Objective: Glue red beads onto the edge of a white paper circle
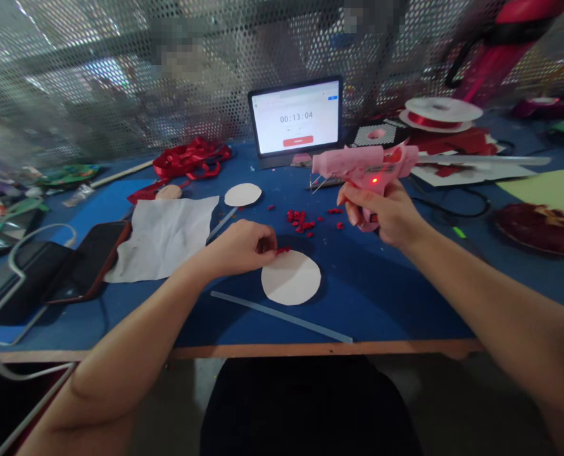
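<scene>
Basically had the left hand [240,249] low over a white paper disc [291,277], fingers [266,246] pinched almost shut on a tiny red crumb [283,249] right at the disc's edge. Held a pink hot glue gun [363,166] up in the right hand [381,212], fingers [352,201] wrapped firmly round the grip, little red light on, nozzle pointing left and well above the disc. Seemed to be at the stage of setting red bits on the disc; next move looked to call for glue there and a steady pinch. Counted three paper discs: that one, a second [242,194] further up, a third [168,192] half tucked behind a white sheet [161,237]. Also two clear glue sticks, one [282,316] lying near the edge of the blue tabletop [386,304], one [222,223] beside the sheet. Past those, one heap of red crumbs [303,223], one phone [89,259], one tangle of red ribbon [191,158], one tablet [295,116] showing 00:13:04, and one ribbon spool [440,111] way at the back.
</scene>
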Demonstrator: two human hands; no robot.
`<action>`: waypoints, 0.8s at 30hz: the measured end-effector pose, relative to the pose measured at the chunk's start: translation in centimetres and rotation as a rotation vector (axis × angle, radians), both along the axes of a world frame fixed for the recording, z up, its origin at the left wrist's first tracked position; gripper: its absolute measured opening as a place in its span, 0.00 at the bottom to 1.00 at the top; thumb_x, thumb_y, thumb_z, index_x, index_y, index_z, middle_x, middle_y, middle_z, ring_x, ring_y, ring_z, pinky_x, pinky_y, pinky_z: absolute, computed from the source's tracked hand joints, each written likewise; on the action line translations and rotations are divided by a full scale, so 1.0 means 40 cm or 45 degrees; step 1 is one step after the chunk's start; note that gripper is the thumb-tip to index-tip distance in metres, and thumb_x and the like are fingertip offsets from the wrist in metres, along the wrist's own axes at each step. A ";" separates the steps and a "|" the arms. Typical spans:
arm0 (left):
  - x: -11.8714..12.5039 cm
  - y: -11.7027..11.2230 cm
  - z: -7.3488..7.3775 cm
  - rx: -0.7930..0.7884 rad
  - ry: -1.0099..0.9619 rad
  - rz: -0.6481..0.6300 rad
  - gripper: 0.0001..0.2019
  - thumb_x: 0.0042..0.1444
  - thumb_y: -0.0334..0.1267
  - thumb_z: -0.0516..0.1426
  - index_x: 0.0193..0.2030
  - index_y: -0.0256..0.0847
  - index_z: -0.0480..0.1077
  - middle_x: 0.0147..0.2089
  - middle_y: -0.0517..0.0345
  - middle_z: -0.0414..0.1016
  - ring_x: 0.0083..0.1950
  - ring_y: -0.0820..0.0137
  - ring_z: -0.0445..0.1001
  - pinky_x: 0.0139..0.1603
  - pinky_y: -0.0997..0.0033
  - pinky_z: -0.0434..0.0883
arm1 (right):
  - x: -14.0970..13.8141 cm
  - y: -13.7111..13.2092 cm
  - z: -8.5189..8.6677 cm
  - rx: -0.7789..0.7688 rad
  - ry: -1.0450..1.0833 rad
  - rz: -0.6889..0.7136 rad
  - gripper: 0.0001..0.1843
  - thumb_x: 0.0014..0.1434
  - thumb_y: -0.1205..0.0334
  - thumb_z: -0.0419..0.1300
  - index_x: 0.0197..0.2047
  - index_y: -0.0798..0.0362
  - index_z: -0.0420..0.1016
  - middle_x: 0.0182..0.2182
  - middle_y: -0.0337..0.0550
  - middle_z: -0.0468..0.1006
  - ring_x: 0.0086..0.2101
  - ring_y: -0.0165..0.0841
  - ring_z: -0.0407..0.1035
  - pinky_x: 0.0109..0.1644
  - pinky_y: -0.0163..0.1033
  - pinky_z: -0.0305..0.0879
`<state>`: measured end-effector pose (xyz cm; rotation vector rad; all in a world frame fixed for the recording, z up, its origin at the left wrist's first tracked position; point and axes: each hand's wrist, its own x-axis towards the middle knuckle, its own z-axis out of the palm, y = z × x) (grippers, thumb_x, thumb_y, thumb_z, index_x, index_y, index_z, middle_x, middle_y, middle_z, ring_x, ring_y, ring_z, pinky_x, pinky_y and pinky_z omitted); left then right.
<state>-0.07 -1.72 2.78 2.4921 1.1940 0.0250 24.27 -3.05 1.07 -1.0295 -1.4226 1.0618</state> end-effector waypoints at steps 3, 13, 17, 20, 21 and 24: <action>-0.001 0.001 -0.001 -0.004 -0.021 -0.010 0.09 0.49 0.34 0.54 0.33 0.37 0.74 0.28 0.58 0.77 0.27 0.74 0.71 0.28 0.77 0.62 | 0.000 0.001 -0.002 0.023 0.005 0.002 0.19 0.48 0.43 0.64 0.24 0.52 0.71 0.12 0.35 0.66 0.13 0.24 0.56 0.15 0.33 0.48; -0.007 0.002 0.002 -0.040 -0.045 -0.048 0.08 0.49 0.34 0.55 0.34 0.37 0.74 0.30 0.58 0.76 0.29 0.74 0.72 0.29 0.78 0.64 | 0.005 0.005 -0.009 0.036 0.005 0.002 0.18 0.50 0.44 0.62 0.24 0.51 0.72 0.12 0.36 0.66 0.14 0.25 0.56 0.16 0.34 0.49; -0.007 0.001 0.000 -0.003 -0.021 -0.050 0.08 0.50 0.34 0.54 0.34 0.38 0.74 0.30 0.59 0.77 0.29 0.74 0.72 0.29 0.77 0.63 | 0.004 0.004 -0.007 0.040 0.009 0.003 0.18 0.50 0.44 0.63 0.25 0.52 0.72 0.13 0.36 0.66 0.14 0.25 0.56 0.16 0.34 0.49; -0.007 0.000 -0.001 0.016 -0.009 -0.046 0.09 0.50 0.34 0.53 0.34 0.37 0.74 0.31 0.58 0.77 0.29 0.73 0.71 0.30 0.76 0.63 | 0.003 0.002 -0.005 0.033 0.013 0.004 0.19 0.49 0.44 0.63 0.24 0.52 0.72 0.12 0.35 0.66 0.13 0.24 0.56 0.15 0.33 0.48; -0.007 0.001 -0.002 0.021 -0.006 -0.048 0.09 0.51 0.34 0.53 0.34 0.37 0.74 0.31 0.58 0.77 0.29 0.73 0.71 0.30 0.76 0.63 | 0.002 0.002 -0.005 0.027 0.022 0.003 0.19 0.49 0.44 0.63 0.24 0.52 0.72 0.12 0.35 0.66 0.13 0.24 0.56 0.15 0.33 0.47; -0.006 0.002 -0.005 0.046 0.007 -0.057 0.09 0.51 0.34 0.53 0.35 0.37 0.74 0.32 0.57 0.77 0.30 0.73 0.71 0.30 0.76 0.62 | 0.001 0.001 -0.003 -0.002 0.037 -0.001 0.18 0.48 0.45 0.63 0.24 0.52 0.72 0.12 0.35 0.66 0.13 0.24 0.56 0.14 0.33 0.46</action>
